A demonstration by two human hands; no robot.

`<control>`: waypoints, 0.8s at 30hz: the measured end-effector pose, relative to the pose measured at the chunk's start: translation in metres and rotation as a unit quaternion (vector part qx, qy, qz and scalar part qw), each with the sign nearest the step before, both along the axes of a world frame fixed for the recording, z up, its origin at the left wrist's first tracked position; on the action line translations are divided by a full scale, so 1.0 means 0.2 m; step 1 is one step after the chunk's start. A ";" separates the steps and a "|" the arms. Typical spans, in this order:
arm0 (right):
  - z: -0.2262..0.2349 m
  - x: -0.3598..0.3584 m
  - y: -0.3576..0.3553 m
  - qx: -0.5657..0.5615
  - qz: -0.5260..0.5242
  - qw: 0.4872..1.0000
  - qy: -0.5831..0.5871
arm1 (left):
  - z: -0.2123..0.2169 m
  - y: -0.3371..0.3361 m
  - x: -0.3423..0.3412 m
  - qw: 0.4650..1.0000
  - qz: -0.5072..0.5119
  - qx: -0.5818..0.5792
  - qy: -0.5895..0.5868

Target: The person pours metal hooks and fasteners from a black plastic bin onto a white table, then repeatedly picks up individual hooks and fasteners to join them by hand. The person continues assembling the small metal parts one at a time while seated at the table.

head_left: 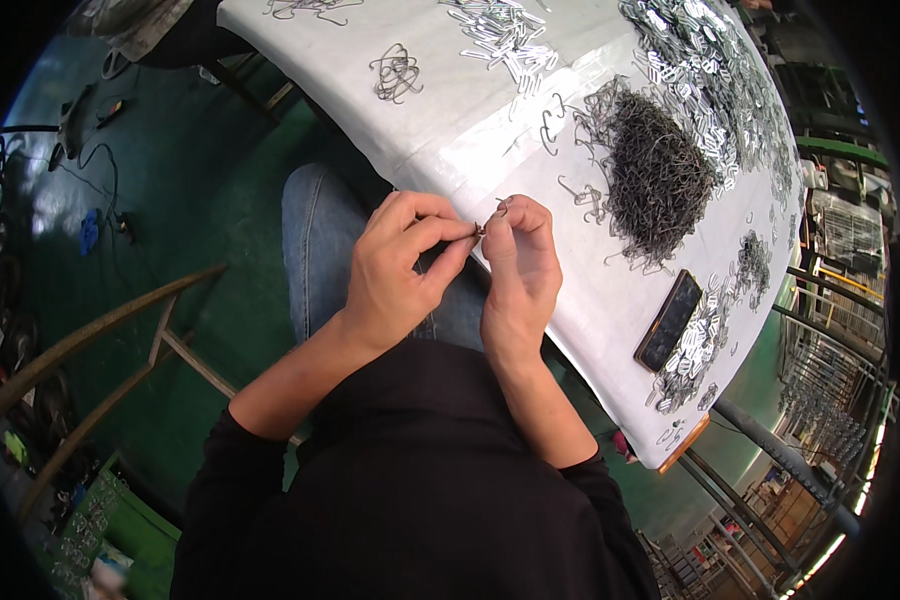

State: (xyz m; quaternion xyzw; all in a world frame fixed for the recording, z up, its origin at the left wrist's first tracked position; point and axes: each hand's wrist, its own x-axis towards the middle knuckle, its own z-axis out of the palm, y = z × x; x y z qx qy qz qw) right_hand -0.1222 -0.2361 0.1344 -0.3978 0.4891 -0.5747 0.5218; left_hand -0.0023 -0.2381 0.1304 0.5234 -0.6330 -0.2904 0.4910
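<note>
Over the near edge of the table, my left hand (396,262) and my right hand (520,270) meet, fingertips almost touching. Between them is a small dark wire piece (481,231), pinched by thumb and forefinger on both sides; its shape is mostly hidden. Just beyond, a few loose wire hooks (550,130) lie on the white-covered table (420,130). A big heap of dark wire hooks (660,170) is to the right of my hands.
Pale flat metal pieces (505,40) lie at the far side, with a larger spread (695,70) at far right. A tangle of hooks (397,75) sits far left. A black phone (668,320) rests near more small metal parts (700,345). A curved metal frame (100,335) stands at left.
</note>
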 end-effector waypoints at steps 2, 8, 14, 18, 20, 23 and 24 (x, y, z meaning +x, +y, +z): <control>-0.03 0.02 0.00 -0.050 -0.022 0.998 0.008 | -0.02 -0.02 0.00 0.999 0.002 -0.038 -0.022; -0.06 -0.01 0.00 -0.122 -0.029 0.991 0.054 | -0.17 -0.36 0.00 0.990 0.020 -0.092 -0.108; -0.06 -0.03 0.02 -0.107 -0.026 0.992 0.055 | -0.34 -0.74 -0.28 0.939 0.044 -0.070 -0.333; -0.08 -0.05 0.04 -0.103 -0.033 0.993 0.054 | -0.40 -0.82 -0.29 0.891 0.017 -0.114 -0.438; -0.09 -0.06 0.04 -0.100 -0.035 0.991 0.085 | -0.40 -0.82 -0.25 0.907 -0.010 -0.105 -0.408; -0.11 -0.07 0.05 -0.116 -0.037 0.987 0.109 | -0.36 -0.77 -0.16 0.949 -0.026 -0.039 -0.311; -0.11 -0.08 0.05 -0.112 -0.037 0.987 0.107 | -0.33 -0.74 -0.12 0.965 -0.035 0.013 -0.260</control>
